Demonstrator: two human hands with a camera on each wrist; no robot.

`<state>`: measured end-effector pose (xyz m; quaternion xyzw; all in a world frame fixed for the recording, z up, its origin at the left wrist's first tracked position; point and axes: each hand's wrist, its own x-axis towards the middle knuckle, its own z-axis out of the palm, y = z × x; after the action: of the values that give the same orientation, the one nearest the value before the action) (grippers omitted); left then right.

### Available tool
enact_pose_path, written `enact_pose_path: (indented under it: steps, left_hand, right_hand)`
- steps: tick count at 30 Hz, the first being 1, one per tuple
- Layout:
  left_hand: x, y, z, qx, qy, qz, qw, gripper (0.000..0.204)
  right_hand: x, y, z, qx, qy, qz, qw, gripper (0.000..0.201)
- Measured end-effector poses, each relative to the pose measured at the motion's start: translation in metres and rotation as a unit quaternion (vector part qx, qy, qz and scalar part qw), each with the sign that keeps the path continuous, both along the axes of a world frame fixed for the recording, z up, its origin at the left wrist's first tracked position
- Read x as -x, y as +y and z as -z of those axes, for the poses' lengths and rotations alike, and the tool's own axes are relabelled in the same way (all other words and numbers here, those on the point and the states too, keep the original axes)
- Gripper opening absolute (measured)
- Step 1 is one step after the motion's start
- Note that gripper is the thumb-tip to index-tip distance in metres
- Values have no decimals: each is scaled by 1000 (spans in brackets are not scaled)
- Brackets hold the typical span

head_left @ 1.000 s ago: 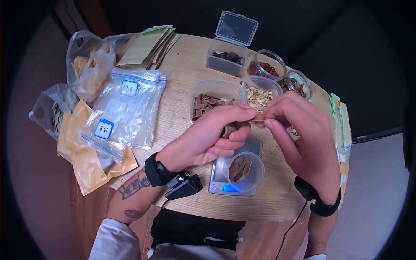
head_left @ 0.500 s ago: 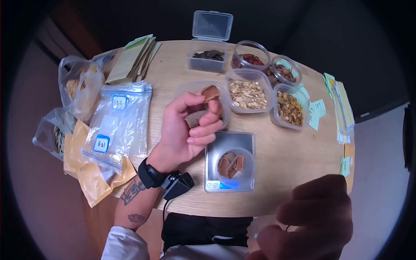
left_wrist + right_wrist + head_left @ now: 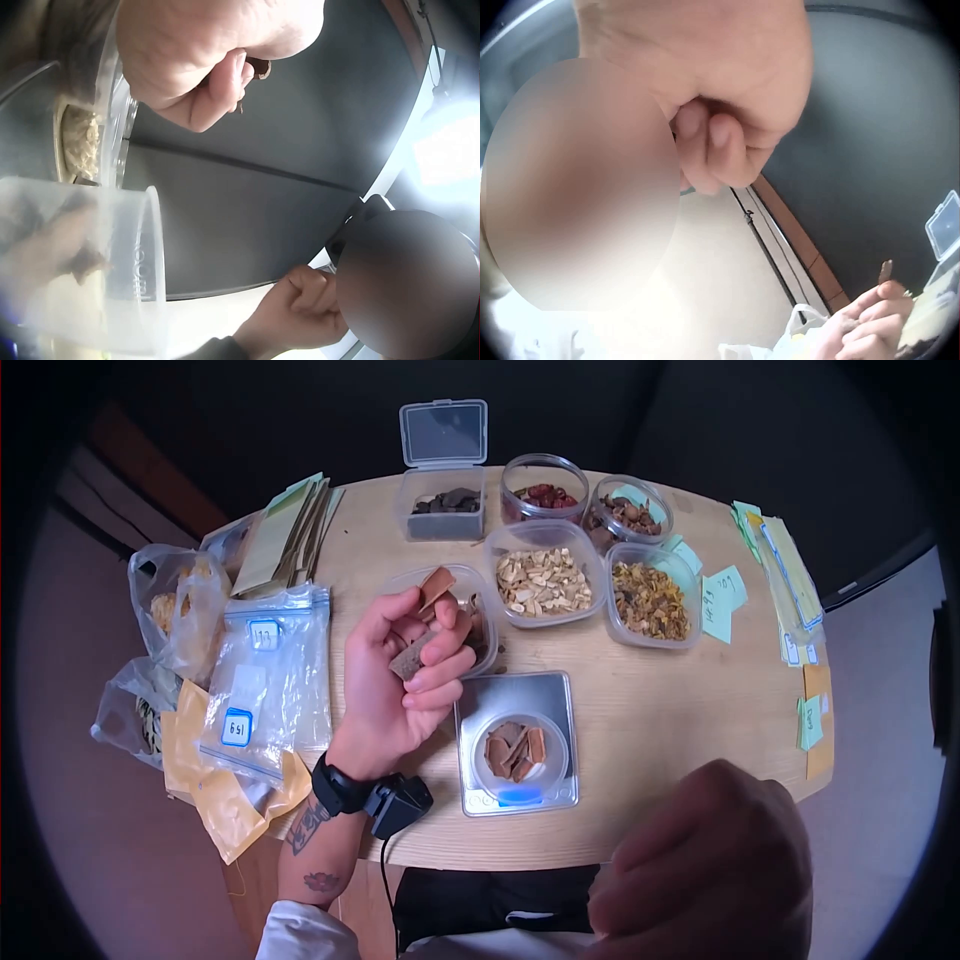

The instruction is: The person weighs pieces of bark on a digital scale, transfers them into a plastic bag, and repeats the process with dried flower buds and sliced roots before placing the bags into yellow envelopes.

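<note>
My left hand (image 3: 385,690) is raised over the near side of a clear tub (image 3: 485,650) of brown bark. Its thumb and index finger pinch a curved reddish-brown bark piece (image 3: 436,590), and a grey-brown bark piece (image 3: 411,660) lies in the curled fingers. Below and to the right, a round plastic cup (image 3: 558,765) with several bark pieces (image 3: 510,748) stands on a digital scale (image 3: 562,705). My right hand (image 3: 715,860) is lifted close to the head camera. In the right wrist view its fingers (image 3: 727,154) curl in beside the blurred face; their tips are partly hidden.
Tubs of pale slices (image 3: 545,580), yellow-brown dried flowers (image 3: 650,600), red dried fruit (image 3: 545,497) and dark pieces (image 3: 447,502) line the back. Zip bags (image 3: 270,680), plastic bags (image 3: 180,595) and envelopes (image 3: 285,535) lie left. Green notes (image 3: 718,610) lie right.
Both hands were together at a bark piece; my right hand then left it and rose toward the head. My left hand keeps its bark pieces. The view has shifted, showing the scale fully.
</note>
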<state>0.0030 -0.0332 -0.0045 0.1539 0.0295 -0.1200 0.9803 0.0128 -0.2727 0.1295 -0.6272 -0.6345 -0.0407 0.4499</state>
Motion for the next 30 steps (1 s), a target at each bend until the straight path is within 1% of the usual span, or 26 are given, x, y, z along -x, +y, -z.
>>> enact_pose_path:
  steps: [3, 5, 7, 8, 9, 11, 12, 15, 17, 18, 21, 23, 24, 25, 27, 28, 30]
  left_hand:
    - [0, 1, -2, 6, 6, -25, 1000, 32]
    - [1, 5, -4, -4, 10, -65, 998, 29]
    - [0, 13, -8, 1, 10, -114, 993, 28]
    - [-1, 20, -4, -11, -12, -134, 991, 25]
    - [-1, 24, -6, -31, -7, -174, 984, 24]
    - [-2, 30, -8, -71, 5, -251, 965, 23]
    - [-3, 35, -5, -96, -14, -283, 954, 22]
    - [-5, 44, -3, -103, -25, -329, 938, 22]
    - [-5, 49, -1, -101, -25, -321, 941, 22]
    - [-5, 50, -1, -96, -25, -314, 944, 23]
    - [-7, 52, -2, -72, -11, -292, 954, 25]
    - [-7, 53, 2, -35, -8, -270, 962, 27]
    - [-7, 50, 0, -20, 6, -272, 962, 27]
    - [-7, 51, 1, -2, 9, -260, 965, 25]
    - [-8, 52, 4, 37, 17, -237, 971, 24]
    - [-8, 53, 4, 41, 26, -222, 974, 20]
    - [-7, 55, 2, 51, 26, -222, 973, 18]
  right_hand:
    - [-19, 5, 4, 8, 23, 2, 1000, 16]
    - [-39, 19, 14, 27, 49, 24, 998, 15]
    - [-63, 38, 29, 51, 74, 59, 994, 15]
    - [-74, 49, 40, 38, 62, 96, 993, 12]
    - [-82, 54, 37, 105, 112, 105, 983, 12]
    - [-103, 66, 51, 141, 120, 82, 979, 10]
    - [-110, 72, 58, 165, 97, 83, 978, 9]
    - [-123, 91, 73, 232, 28, 87, 968, 9]
    - [-122, 98, 82, 273, -18, 91, 957, 10]
    - [-123, 101, 85, 302, -39, 71, 950, 15]
    - [-117, 102, 99, 370, -106, 103, 917, 17]
    - [-113, 100, 110, 318, -109, 101, 936, 18]
    - [-113, 100, 115, 292, -109, 100, 945, 19]
    - [-114, 103, 116, 290, -109, 95, 946, 19]
    - [-115, 106, 116, 289, -107, 84, 948, 21]
    - [-113, 109, 114, 312, -100, 80, 941, 25]
    - [-107, 117, 108, 355, -88, 76, 928, 32]
